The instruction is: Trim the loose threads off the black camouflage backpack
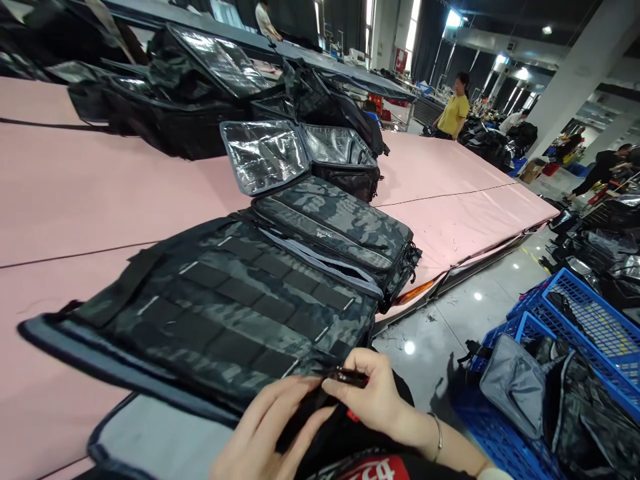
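Note:
A dark camouflage backpack (pixel 240 293) with rows of black webbing lies spread on the table in front of me, its grey-lined flap folded open toward me. My right hand (pixel 377 393) is closed around small dark thread snips (pixel 353 377), their tips at the bag's near right edge. Close beside it, my left hand (pixel 273 420) pinches black fabric of the same backpack, fingertips almost touching the snips. The fabric between my left fingers is partly hidden. A bracelet (pixel 439 437) circles my right wrist.
The pink-covered table (pixel 90 193) runs far to the right. Bags with shiny silver linings (pixel 273 157) stand open farther back. Blue crates (pixel 595 327) with bags in them stand on the floor at right. A person in a yellow shirt (pixel 453 117) is beyond the table.

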Tool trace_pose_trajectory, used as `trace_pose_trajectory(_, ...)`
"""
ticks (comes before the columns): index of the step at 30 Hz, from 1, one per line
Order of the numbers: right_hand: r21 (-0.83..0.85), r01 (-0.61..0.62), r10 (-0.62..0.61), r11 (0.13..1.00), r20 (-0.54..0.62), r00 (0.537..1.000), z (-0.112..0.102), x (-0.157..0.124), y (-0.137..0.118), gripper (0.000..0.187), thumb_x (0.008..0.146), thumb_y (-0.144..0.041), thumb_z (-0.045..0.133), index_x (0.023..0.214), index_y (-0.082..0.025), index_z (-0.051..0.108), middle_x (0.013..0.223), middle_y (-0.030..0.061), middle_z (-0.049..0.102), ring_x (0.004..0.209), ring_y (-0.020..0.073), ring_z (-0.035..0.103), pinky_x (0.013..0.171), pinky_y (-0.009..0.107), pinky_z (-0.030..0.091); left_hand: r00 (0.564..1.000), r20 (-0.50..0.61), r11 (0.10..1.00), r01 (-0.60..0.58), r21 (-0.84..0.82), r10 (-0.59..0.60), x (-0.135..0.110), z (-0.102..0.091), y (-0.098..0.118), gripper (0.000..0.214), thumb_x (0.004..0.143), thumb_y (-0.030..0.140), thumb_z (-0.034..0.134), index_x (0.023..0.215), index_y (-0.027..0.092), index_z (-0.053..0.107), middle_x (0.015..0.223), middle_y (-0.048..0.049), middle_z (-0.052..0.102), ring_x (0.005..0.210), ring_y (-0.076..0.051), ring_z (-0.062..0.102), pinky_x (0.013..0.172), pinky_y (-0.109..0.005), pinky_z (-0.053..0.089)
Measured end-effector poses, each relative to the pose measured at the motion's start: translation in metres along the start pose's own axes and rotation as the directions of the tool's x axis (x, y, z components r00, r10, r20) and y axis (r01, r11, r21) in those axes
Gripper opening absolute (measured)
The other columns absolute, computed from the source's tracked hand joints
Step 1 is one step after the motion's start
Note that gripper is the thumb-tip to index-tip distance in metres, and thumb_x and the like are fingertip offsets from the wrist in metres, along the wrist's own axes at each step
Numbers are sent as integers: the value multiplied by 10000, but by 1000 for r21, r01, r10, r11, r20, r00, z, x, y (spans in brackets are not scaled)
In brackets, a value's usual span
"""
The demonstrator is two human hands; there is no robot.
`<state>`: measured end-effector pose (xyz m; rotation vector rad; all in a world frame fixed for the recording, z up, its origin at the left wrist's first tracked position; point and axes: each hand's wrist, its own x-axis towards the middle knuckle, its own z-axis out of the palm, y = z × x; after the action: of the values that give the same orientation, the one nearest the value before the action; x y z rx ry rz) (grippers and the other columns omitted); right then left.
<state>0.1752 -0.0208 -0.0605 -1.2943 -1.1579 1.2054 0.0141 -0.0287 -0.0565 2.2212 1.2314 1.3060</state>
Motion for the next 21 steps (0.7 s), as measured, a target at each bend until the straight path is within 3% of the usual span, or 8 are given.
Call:
trace_pose_trajectory(4,-14,54,-54,998,-2,999,-2,-1,-3,409,710,-420,701,533,-186,416,507,-75,359,493,66,308,459,205,232,999,19,999,-40,-36,41,8,-1,6,166,875,351,577,951,240,673,910,-18,697,771,-132,679,817,-184,538)
trace_pose_trajectory(7,14,78,-78,997,-19,997,-5,2,-3,389,733,-419,669,547,-187,418,524,-73,347,507,72,305,473,203,265,970,77,955,239,-173,-229,8,0,7,227,815,454,626,834,247,717,819,-10,720,692,-148,683,714,-182,559)
trace_pose_trajectory(9,19,76,-75,997,-53,996,-8,4,-1,390,750,-432,649,559,-190,410,533,-72,338,518,75,298,484,204,282,849,128,799,527,-288,-513,8,0,5,349,729,566,670,789,227,726,743,-24,719,643,-174,680,655,-209,570)
trace_pose_trajectory(11,7,69,-69,998,-79,994,-11,5,1,398,768,-433,639,568,-192,394,539,-71,336,525,77,295,494,204,291,669,199,562,722,-404,-716,8,-2,3,459,626,629,723,798,203,726,705,-36,715,629,-195,677,635,-238,577)
trace_pose_trajectory(12,1,67,-67,998,-80,995,-12,4,3,395,774,-426,640,573,-192,393,542,-70,344,527,77,300,498,205,295,595,224,460,766,-450,-772,9,-3,4,498,577,637,753,803,195,727,705,-41,716,633,-202,676,636,-249,579)
trace_pose_trajectory(14,1,73,-73,997,-50,996,-14,2,4,311,770,-401,663,652,-194,463,565,-67,404,532,82,347,506,205,319,510,244,336,789,-515,-825,13,-5,6,535,484,626,809,782,188,729,716,-49,720,637,-202,671,638,-255,579)
trace_pose_trajectory(18,-17,185,-184,983,42,982,-16,-8,0,270,814,-385,637,1014,-216,569,649,-42,548,545,106,470,511,213,391,481,246,279,777,-564,-842,18,-8,11,545,417,610,842,737,184,733,690,-58,714,610,-188,651,596,-240,566)
trace_pose_trajectory(21,-130,320,-315,939,55,947,-15,-13,-3,193,822,-353,645,951,-209,634,678,-17,621,520,98,517,483,197,420,497,254,290,773,-564,-830,17,-9,10,518,461,590,839,765,184,737,687,-52,708,635,-201,658,608,-261,573)
